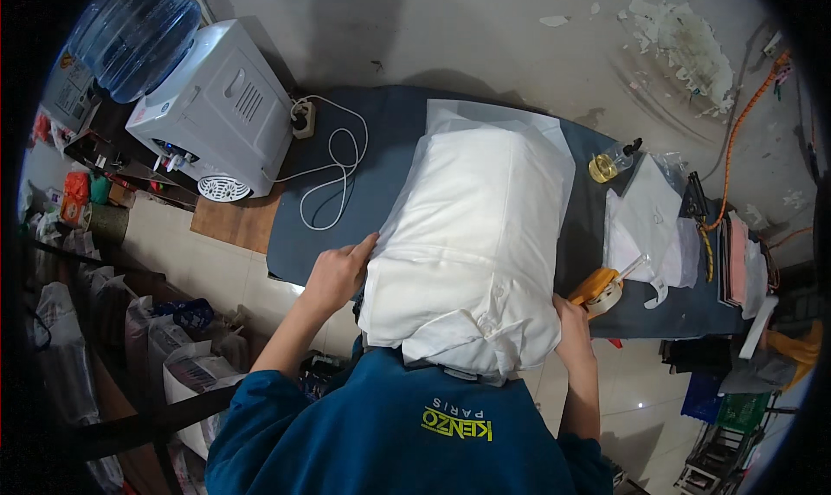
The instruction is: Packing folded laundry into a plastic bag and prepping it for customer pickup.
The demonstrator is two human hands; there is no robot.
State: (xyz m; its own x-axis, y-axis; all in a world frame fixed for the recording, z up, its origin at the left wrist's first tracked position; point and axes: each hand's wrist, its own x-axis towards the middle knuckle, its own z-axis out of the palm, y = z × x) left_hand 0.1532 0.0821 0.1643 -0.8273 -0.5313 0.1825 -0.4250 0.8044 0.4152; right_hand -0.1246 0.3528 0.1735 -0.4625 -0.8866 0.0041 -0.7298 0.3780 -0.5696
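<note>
In front of me lies a folded white collared shirt, its collar and buttoned placket toward my body. A clear plastic bag covers its far part, with the bag's flat end reaching past the fold toward the wall. My left hand grips the left edge of the bag beside the shirt, index finger stretched along it. On the right side, my right hand grips the edge near the collar end; its fingertips are partly hidden by the cloth. The near end of the shirt overhangs the table edge, against my torso.
The dark grey padded table carries a water dispenser's white cable. The dispenser stands left. On the right are an orange tape dispenser, a bottle of yellow liquid and bagged white items. Bagged goods fill the lower left.
</note>
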